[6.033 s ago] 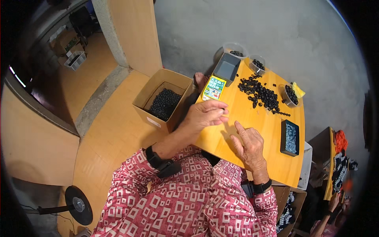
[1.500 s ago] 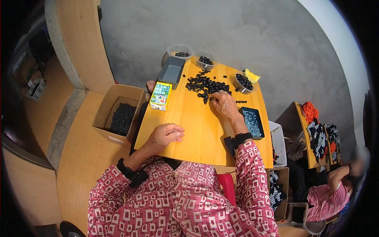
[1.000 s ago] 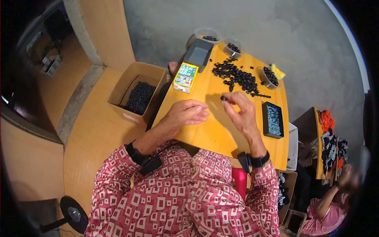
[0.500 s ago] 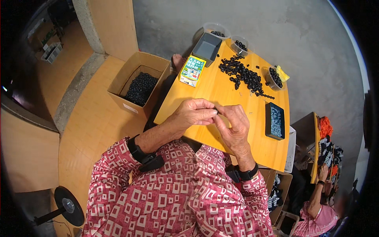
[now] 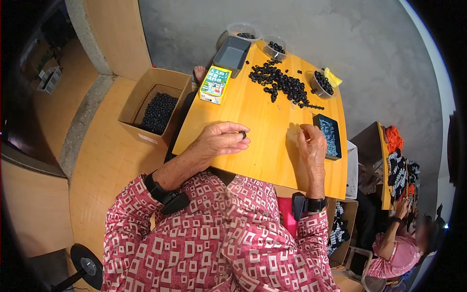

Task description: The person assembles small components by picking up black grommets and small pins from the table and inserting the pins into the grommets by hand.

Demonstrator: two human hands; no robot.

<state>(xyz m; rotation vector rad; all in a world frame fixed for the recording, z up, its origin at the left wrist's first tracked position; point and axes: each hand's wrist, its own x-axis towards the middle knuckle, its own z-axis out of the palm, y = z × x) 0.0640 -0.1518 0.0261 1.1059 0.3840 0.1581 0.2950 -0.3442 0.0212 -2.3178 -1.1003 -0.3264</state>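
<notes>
My left hand (image 5: 221, 140) is raised over the near part of the wooden table (image 5: 265, 160). It pinches a small black ring (image 5: 242, 135) between thumb and fingers. My right hand (image 5: 313, 143) is apart from it, beside the left edge of a black tray (image 5: 333, 156) holding many tiny pale, bluish pieces. The fingers of that hand are loosely bent, thumb and forefinger a little apart, with nothing visible between them. A heap of black rings (image 5: 284, 83) lies farther back on the table, with a short row (image 5: 311, 106) at its near right.
Clear tubs (image 5: 276, 48) of black pieces, a grey bin (image 5: 232, 54), a yellow-green box (image 5: 215, 85) and a round tub (image 5: 322, 85) beside a yellow item (image 5: 332, 78) line the edges. Left stands a carton (image 5: 127, 104) of black pieces. Another person (image 5: 396, 253) works at right.
My hands have parted: the right one moved right toward the black tray, while the left keeps the black ring. The view has shifted a little, so the table appears farther left.
</notes>
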